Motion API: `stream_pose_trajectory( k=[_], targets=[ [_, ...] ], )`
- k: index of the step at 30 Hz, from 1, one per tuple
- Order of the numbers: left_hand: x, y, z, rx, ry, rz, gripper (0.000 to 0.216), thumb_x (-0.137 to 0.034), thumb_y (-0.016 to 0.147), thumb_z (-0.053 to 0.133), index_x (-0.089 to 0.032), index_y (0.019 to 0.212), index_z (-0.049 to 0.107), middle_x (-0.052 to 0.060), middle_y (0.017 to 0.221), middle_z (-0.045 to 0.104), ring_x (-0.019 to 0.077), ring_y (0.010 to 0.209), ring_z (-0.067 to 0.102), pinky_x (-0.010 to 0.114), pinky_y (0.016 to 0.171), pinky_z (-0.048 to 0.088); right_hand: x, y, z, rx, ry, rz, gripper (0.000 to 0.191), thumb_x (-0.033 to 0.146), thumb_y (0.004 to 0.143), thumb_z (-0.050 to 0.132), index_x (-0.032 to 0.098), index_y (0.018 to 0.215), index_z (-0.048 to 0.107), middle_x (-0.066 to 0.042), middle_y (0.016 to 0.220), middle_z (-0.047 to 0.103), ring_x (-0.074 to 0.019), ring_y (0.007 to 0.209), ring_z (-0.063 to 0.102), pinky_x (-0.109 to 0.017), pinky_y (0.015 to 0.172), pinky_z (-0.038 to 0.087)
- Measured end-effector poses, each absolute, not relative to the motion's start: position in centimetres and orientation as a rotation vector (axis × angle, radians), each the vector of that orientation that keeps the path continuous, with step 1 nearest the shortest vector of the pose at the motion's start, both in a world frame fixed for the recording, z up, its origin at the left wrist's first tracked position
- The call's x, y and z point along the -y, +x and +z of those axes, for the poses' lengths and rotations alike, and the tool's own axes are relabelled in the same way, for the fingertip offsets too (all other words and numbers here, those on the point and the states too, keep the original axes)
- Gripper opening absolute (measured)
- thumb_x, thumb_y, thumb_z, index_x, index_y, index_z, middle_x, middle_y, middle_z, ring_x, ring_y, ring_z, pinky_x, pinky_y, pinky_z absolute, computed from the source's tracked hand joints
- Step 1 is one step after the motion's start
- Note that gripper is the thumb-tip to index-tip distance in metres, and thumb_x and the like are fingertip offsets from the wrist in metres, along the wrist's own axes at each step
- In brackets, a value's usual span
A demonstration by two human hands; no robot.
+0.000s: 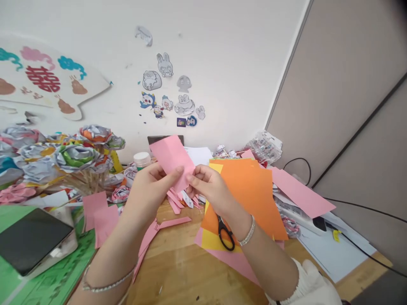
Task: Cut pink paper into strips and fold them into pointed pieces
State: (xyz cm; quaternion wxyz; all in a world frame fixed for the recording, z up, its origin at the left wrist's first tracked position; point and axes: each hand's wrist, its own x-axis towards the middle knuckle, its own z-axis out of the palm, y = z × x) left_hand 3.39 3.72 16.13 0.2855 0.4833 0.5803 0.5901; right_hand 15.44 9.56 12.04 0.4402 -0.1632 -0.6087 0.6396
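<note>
A pink paper rectangle (pixel 173 154) is held up above the table between both hands. My left hand (pixel 151 186) grips its lower left part, with the thumb lying across the front. My right hand (pixel 208 184) pinches the lower right edge between thumb and fingers. Below them lies a heap of pink and white paper strips (pixel 176 201). Black-handled scissors (pixel 226 235) rest on the coloured sheets beneath my right forearm, their blades mostly hidden. A stack of orange paper (pixel 248 195) spreads to the right of my hands, over yellow and pink sheets.
Crumpled-paper flowers on sticks (pixel 78 156) crowd the left. A dark tablet-like device (pixel 33 241) lies on a green mat (pixel 71 258). Pink pieces (pixel 101 216) sit nearby. A white-lidded jar (pixel 142 159) stands behind my left hand. Black cables (pixel 365 207) cross the right side near white paper (pixel 337 254).
</note>
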Motion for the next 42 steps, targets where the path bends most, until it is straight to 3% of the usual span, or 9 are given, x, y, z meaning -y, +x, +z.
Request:
stream_pose_trajectory(
  k=[5, 13, 20, 29, 42],
  targets=[
    [-3.8, 5.0, 18.0, -1.41, 1.454, 1.69, 0.011, -0.03, 0.063, 0.067, -0.02, 0.062, 0.066, -0.003, 0.047, 0.059, 0.0143, 0.05, 0.058, 0.021, 0.044, 0.045, -9.1, 16.6, 13.9, 1.501, -0.363, 1.475, 0.018, 0.033, 0.076, 0.058, 0.018, 0.073, 0.049, 0.005, 0.056, 0.054, -0.0065, 0.051, 0.05, -0.019, 0.051, 0.044],
    [-3.8, 4.7, 17.6, -1.416, 1.397, 1.62, 0.012, -0.032, 0.063, 0.069, -0.02, 0.06, 0.066, -0.002, 0.047, 0.06, 0.0103, 0.033, 0.048, 0.019, 0.028, 0.036, -8.8, 17.4, 14.6, 1.554, -0.432, 1.365, 0.018, 0.033, 0.076, 0.055, 0.018, 0.069, 0.048, 0.005, 0.056, 0.05, -0.0073, 0.052, 0.049, -0.02, 0.052, 0.044],
    [-3.5, 5.1, 17.6, -1.312, 1.336, 1.697, 0.014, -0.03, 0.066, 0.067, -0.02, 0.058, 0.064, -0.006, 0.041, 0.052, 0.0063, 0.033, 0.045, 0.018, 0.034, 0.039, -8.6, 17.5, 14.6, 1.539, -0.454, 1.325, 0.017, 0.032, 0.077, 0.055, 0.018, 0.071, 0.048, 0.005, 0.056, 0.048, -0.007, 0.051, 0.047, -0.02, 0.051, 0.042],
    [-3.4, 5.7, 17.9, -1.479, 1.442, 1.737, 0.008, -0.027, 0.059, 0.069, -0.021, 0.058, 0.064, -0.001, 0.05, 0.061, 0.0174, 0.055, 0.061, 0.023, 0.042, 0.045, -7.9, 17.7, 14.9, 1.604, -0.536, 1.177, 0.019, 0.035, 0.078, 0.054, 0.018, 0.071, 0.049, 0.003, 0.061, 0.053, -0.0091, 0.055, 0.053, -0.021, 0.051, 0.044],
    [-2.9, 5.7, 18.0, -1.312, 1.418, 1.827, 0.006, -0.02, 0.061, 0.068, -0.019, 0.059, 0.062, -0.001, 0.059, 0.067, 0.016, 0.058, 0.062, 0.022, 0.045, 0.047, -7.0, 18.1, 15.5, 1.745, -0.604, 1.091, 0.021, 0.037, 0.081, 0.051, 0.019, 0.07, 0.054, 0.001, 0.058, 0.055, -0.0109, 0.055, 0.054, -0.022, 0.05, 0.044]
  ],
)
